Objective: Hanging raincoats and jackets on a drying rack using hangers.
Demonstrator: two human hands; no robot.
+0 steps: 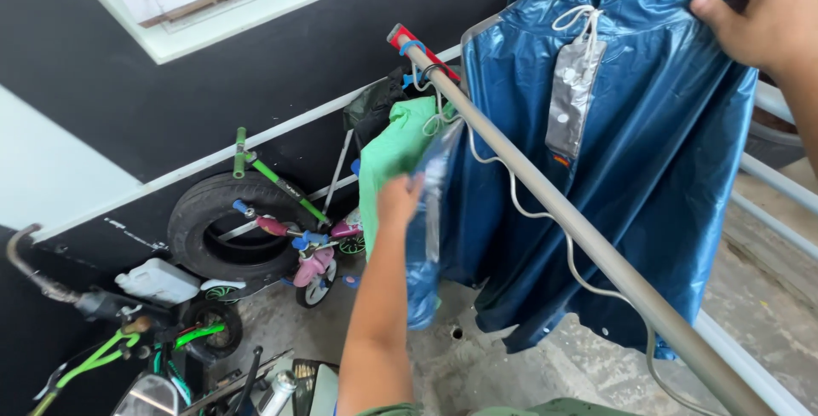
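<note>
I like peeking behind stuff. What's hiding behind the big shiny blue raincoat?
Behind the blue raincoat, pale rails show at the right and a green cloth at its left edge. The grey floor lies below. Whatever sits straight behind the coat is covered.

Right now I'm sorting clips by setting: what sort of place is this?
Probably a home's outdoor laundry and storage corner: a blue raincoat hangs by a metal drying rail, and a spare tyre and child's bike sit on bare concrete below.
</note>
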